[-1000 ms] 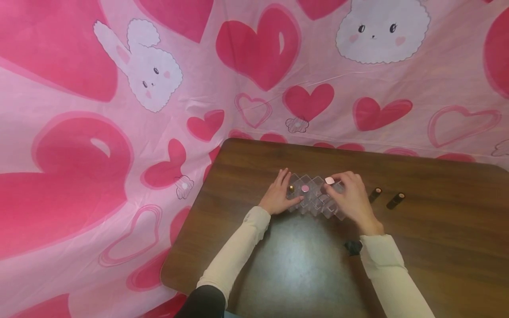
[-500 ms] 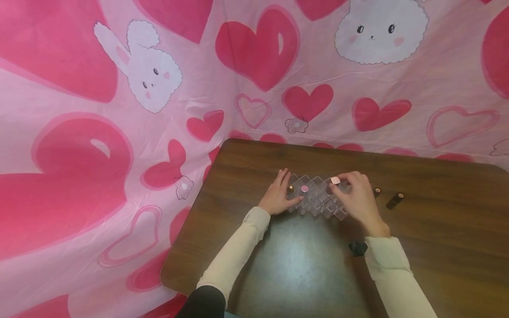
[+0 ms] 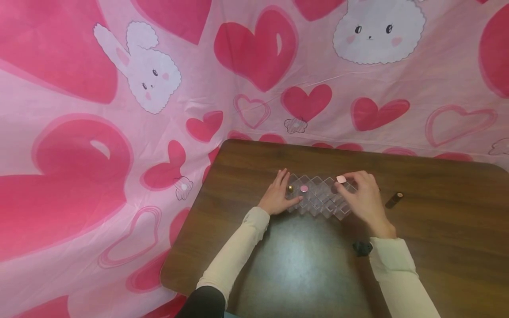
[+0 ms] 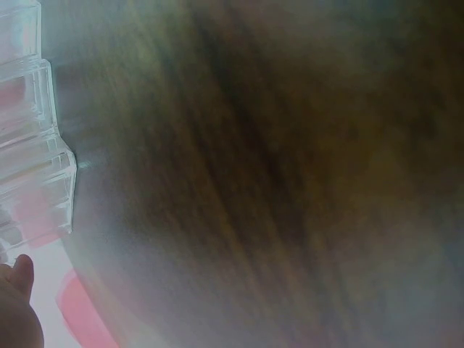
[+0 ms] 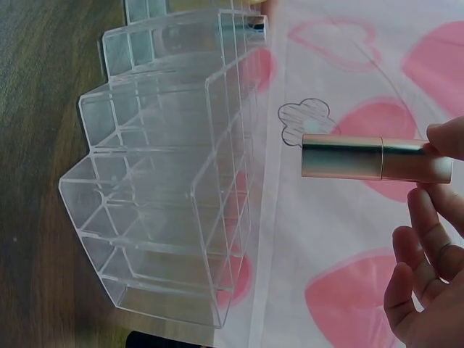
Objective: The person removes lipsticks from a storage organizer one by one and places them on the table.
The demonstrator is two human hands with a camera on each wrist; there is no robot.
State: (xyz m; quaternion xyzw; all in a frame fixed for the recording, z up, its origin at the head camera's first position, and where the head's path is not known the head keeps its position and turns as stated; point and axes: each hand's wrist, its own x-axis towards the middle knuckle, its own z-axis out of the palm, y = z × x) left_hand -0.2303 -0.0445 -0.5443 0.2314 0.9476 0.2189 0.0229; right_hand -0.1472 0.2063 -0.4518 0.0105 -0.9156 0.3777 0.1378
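Note:
In the head view a clear plastic lipstick organizer (image 3: 318, 206) with diamond-shaped compartments stands on the table. My left hand (image 3: 277, 197) rests against its left end, fingers extended and thumb along the front. Between thumb and fingers, my right hand (image 3: 367, 201) pinches a rose-gold lipstick tube (image 5: 344, 156) by one end. The right wrist view shows that tube apart from the organizer, with its other end toward the compartments. A gold-topped item (image 3: 290, 188) and a pink-topped tube (image 3: 304, 188) sit in compartments near my left hand.
A black tube (image 3: 394, 200) stands on the brown wooden table (image 3: 278, 265) to the right of my right hand. Another dark tube is almost wholly hidden behind that hand. A pink heart-patterned cloth (image 3: 246, 57) hangs along the table's back and left edges.
My right hand has moved right above the organizer, carrying the lipstick tube toward its right end. It now covers the nearer black tube. My left hand has stayed in place.

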